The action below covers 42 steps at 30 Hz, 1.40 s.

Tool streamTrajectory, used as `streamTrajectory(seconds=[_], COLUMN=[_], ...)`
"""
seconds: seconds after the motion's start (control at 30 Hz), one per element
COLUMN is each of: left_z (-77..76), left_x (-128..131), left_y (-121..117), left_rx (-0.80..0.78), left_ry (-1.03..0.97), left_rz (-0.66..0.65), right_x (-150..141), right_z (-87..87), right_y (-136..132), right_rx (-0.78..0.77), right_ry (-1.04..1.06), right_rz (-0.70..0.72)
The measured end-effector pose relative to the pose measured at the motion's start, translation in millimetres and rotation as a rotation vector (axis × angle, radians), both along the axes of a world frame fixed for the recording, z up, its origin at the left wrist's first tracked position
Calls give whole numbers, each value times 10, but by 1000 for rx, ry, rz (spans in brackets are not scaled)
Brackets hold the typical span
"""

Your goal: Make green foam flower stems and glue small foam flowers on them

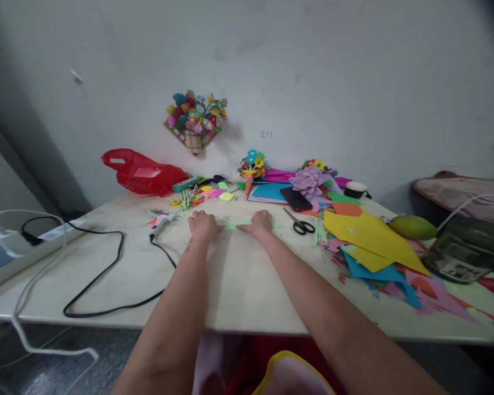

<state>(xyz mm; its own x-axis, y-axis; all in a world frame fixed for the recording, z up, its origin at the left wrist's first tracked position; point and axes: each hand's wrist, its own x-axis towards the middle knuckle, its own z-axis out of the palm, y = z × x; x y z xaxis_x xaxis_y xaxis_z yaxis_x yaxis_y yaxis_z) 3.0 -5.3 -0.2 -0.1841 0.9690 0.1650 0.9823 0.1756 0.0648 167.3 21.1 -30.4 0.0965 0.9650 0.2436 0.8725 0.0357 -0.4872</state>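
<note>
A narrow light green strip, paper or foam sheet, lies across the table in front of me. My left hand grips its left end, fingers curled and thumb along the strip. At the other end, my right hand holds it the same way, its thumb pointing toward the left one. A bit of green shows past my right hand. Black-handled scissors lie just right of that hand. To the left of my left hand rests a white glue gun with a black cord.
Yellow sheets and colored scraps cover the table's right side, near a glass jar and a green fruit. A phone and a purple flower sit behind. Back left is a red bag. A black cord loops left.
</note>
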Motion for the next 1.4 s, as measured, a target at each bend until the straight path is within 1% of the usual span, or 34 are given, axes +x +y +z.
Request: streamTrajectory(seconds=[0.1,0.23,0.3,0.4,0.5,0.6,0.7,0.8,0.97,1.03,1.13,1.2,1.23,1.3,1.33,1.37,1.4], left_z=[-68,-154,-183,-227,-279,-322,-330,-301,-267,-278,-275,-228,-192,-109,-72,-43,-25], left_x=[-56,-52,28,214,374,424,374,273,81,3,-102,-136,-133,-80,-32,27,91], left_y=[9,54,74,84,84,96,118,126,100,90,71,49,37,17,13,14,20], left_rx=[56,45,63,103,118,74,-9,-78,-136,-121,-83,-45,4,197,310,382,415], left_ry=[-21,-54,-48,-2,35,31,22,23,12,-18,-69,-96,-108,-119,-128,-166,-231], left_rz=[10,-45,-84,-146,-160,-139,-59,13,51,58,79,118,118,107,62,15,-27], right_x=[1,-1,-5,-12,-15,-16,-16,-13,-7,-5,-2,-2,-2,-2,-3,-3,-5], right_z=[-29,-60,-64,-63,-67,-77,-86,-85,-63,-56,-58,-66,-71,-78,-81,-84,-86], right_y=[17,49,59,66,70,74,75,67,41,34,35,40,43,42,40,36,32], right_rx=[14,3,-11,-19,-16,-11,-3,-3,-15,-21,-19,-8,-2,11,17,24,29], right_ry=[9,6,3,-8,-16,-25,-27,-21,-8,-7,-4,0,2,8,10,11,10], right_rz=[-10,1,6,10,20,27,32,35,36,38,38,38,37,36,37,41,45])
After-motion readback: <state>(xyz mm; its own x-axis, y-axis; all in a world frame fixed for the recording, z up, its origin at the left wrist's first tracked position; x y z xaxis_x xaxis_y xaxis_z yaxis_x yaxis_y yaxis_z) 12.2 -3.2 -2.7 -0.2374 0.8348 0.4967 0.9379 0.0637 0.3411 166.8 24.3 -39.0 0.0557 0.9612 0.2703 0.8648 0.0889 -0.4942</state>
